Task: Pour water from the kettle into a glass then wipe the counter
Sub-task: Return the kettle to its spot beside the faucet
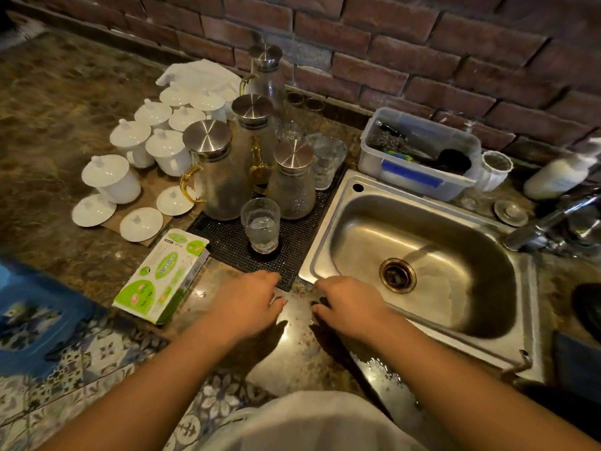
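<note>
Head view: both hands empty, low on the brown marbled stone tabletop (65,102).
Left hand (248,302) and right hand (346,307) rest palm-down, fingers loosely curled, slightly apart. Textured clear glass tumbler (260,224) stands on black mesh mat (227,239), before steel-lidded glass kettle (214,170); puddle beside steel sink (419,252).

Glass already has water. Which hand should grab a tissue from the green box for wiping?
Left. The left hand rests nearest the green-and-white tissue box; the right hand sits by the steel sink, farther away.
</note>
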